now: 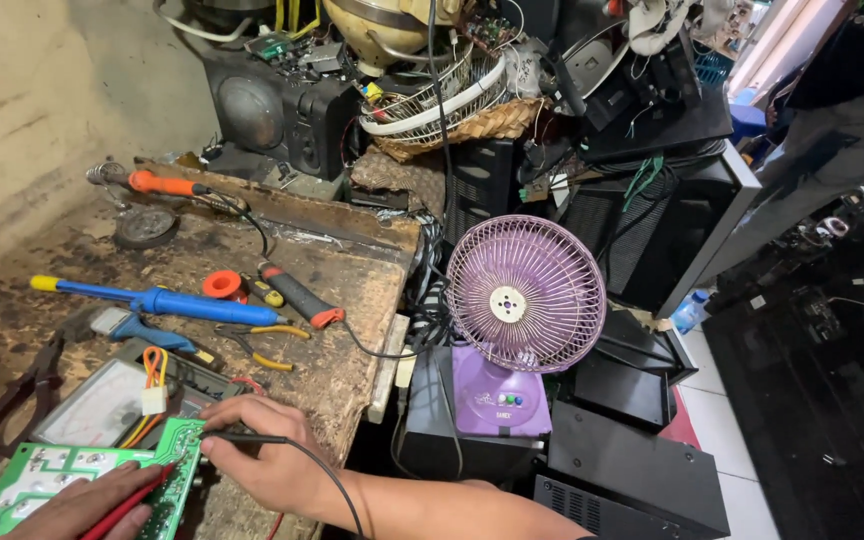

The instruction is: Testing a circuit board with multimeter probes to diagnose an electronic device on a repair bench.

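Green printed circuit board (72, 480), at the workbench's (342, 350) near edge, is probed: a red probe (127, 505) is pinched in the left hand (82, 505), a black probe (247, 438) in the right hand (267, 455). Light, stiff and fragile by appearance, it is best held by its edges.

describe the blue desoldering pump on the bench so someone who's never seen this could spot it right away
Start at the worn wooden workbench left of the purple fan. Near the bench's middle, above the analog meter, lies the desoldering pump, a long tube pointing left to right. It alone is blue with a yellow tip at its left end; the neighbouring tools have orange or black handles.
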